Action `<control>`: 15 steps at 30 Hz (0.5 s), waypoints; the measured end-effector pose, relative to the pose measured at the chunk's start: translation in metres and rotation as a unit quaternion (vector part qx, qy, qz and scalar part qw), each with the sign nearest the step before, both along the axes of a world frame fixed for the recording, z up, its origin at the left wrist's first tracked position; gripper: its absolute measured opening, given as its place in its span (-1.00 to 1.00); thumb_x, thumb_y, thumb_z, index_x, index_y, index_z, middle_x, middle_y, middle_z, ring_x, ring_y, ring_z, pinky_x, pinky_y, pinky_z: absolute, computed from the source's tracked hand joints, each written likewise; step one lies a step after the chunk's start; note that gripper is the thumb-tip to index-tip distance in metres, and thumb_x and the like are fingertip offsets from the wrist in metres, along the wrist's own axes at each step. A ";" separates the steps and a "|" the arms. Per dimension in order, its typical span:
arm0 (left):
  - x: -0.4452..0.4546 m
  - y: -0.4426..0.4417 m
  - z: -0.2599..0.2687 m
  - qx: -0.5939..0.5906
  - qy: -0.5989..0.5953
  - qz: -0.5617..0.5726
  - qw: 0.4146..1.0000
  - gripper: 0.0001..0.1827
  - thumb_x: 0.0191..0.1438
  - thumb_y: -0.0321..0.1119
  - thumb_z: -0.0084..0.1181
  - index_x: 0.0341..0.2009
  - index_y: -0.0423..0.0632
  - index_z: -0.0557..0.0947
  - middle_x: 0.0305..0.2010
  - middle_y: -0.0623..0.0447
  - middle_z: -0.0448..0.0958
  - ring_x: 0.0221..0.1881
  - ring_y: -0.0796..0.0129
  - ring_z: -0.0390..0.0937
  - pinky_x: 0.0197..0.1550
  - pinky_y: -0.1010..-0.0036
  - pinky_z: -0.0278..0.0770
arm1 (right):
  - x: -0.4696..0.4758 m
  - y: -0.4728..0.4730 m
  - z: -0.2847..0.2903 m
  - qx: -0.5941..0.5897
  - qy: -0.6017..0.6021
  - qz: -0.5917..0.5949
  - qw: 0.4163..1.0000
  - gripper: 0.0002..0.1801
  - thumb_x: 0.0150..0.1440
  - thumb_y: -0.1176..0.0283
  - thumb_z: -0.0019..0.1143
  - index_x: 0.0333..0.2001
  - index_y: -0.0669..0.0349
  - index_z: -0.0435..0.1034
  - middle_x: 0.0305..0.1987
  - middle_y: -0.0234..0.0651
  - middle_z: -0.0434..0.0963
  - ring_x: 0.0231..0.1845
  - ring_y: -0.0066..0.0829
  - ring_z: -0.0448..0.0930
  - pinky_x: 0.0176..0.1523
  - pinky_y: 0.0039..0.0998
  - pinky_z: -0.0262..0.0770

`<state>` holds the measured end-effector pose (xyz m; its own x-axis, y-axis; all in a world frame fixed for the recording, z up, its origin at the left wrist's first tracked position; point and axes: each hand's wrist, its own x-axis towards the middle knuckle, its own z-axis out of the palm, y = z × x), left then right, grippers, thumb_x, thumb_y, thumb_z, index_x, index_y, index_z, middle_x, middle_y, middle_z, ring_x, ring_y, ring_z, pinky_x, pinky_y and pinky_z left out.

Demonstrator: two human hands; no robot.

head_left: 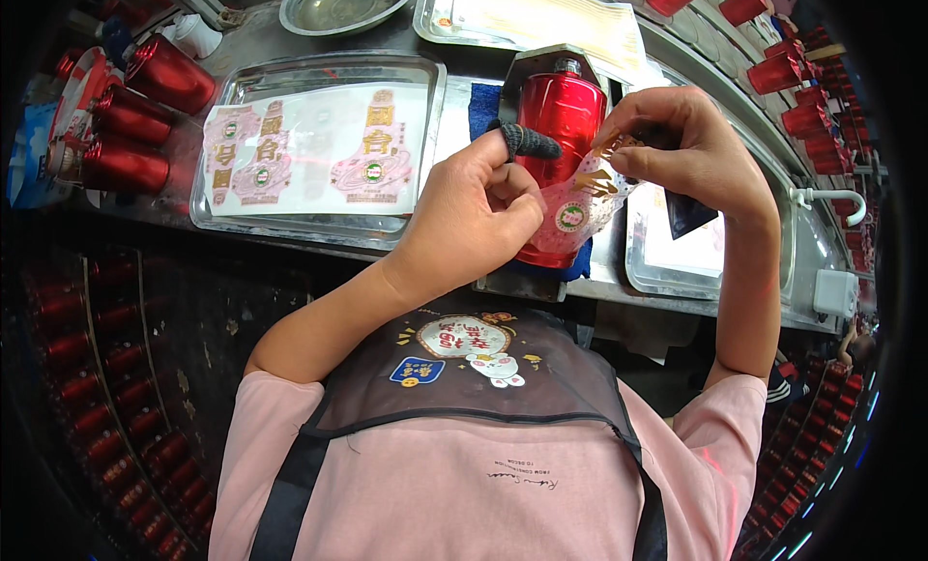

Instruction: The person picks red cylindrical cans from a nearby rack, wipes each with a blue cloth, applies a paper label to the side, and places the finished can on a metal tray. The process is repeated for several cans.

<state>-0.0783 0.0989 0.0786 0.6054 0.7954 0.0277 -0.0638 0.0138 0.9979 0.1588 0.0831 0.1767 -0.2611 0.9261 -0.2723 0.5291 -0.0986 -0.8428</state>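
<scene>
A glossy red bottle (558, 111) lies in a metal cradle (523, 68), its neck pointing away from me. Over its lower right side, a thin clear decal film (571, 217) with gold characters and a green round emblem is partly lifted and wrinkled. My left hand (482, 206) pinches the film's left edge between thumb and fingers. Its index finger wears a dark knitted finger cot (533, 142) and reaches over the bottle. My right hand (670, 144) pinches the film's upper right part. Below that hand shows a dark flat pointed piece (689, 214); whether it is held, I cannot tell.
On the left, a metal tray (206, 202) bears a decal sheet (308, 155). Another tray (652, 282) stands at right, near a white hooked pipe (834, 196). Behind are a metal bowl (348, 6) and several stacked sheets (551, 21). Red bottles (170, 74) stand left.
</scene>
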 end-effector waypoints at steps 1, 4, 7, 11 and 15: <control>-0.002 0.001 0.003 -0.015 0.023 -0.017 0.999 -0.76 0.08 -0.54 0.09 -0.11 -0.21 0.52 -0.43 0.10 0.60 -0.38 0.60 0.53 -0.30 0.57 0.51 | 0.001 0.001 -0.001 0.000 0.000 0.003 1.000 -0.85 0.11 0.58 0.28 -0.22 0.37 0.56 -0.35 -0.44 0.60 -0.32 -0.74 0.55 -0.19 -0.64 0.52; -0.009 0.004 0.007 -0.051 0.070 -0.048 0.995 -0.65 0.13 -0.56 0.08 0.04 -0.20 0.48 -0.30 0.05 0.61 -0.26 0.49 0.59 -0.14 0.53 0.56 | 0.004 0.002 -0.002 0.010 -0.002 0.005 1.000 -0.86 0.13 0.55 0.29 -0.22 0.36 0.55 -0.36 -0.48 0.58 -0.34 -0.78 0.53 -0.20 -0.66 0.51; -0.010 0.004 0.000 -0.084 0.058 -0.045 0.994 -0.76 0.15 -0.58 0.07 -0.07 -0.23 0.42 -0.27 -0.03 0.61 -0.22 0.40 0.64 -0.12 0.49 0.62 | 0.005 0.005 -0.007 0.037 -0.045 0.001 0.998 -0.84 0.12 0.54 0.31 -0.22 0.36 0.54 -0.36 -0.48 0.57 -0.33 -0.77 0.52 -0.20 -0.66 0.49; -0.013 0.003 -0.007 -0.138 0.026 -0.045 0.989 -0.81 0.19 -0.57 0.10 -0.23 -0.19 0.33 -0.26 -0.09 0.62 -0.25 0.33 0.67 -0.17 0.49 0.67 | 0.001 0.013 -0.013 0.078 -0.124 0.017 0.989 -0.79 0.08 0.53 0.35 -0.20 0.35 0.53 -0.34 -0.45 0.56 -0.29 -0.71 0.51 -0.17 -0.61 0.47; -0.020 0.007 -0.012 -0.165 0.035 -0.030 0.985 -0.74 0.19 -0.55 0.14 -0.29 -0.14 0.27 -0.28 -0.10 0.62 -0.27 0.32 0.68 -0.22 0.50 0.67 | -0.005 0.019 -0.021 0.142 -0.112 0.040 0.983 -0.73 0.02 0.55 0.36 -0.17 0.32 0.52 -0.28 -0.42 0.57 -0.26 -0.65 0.52 -0.13 -0.56 0.48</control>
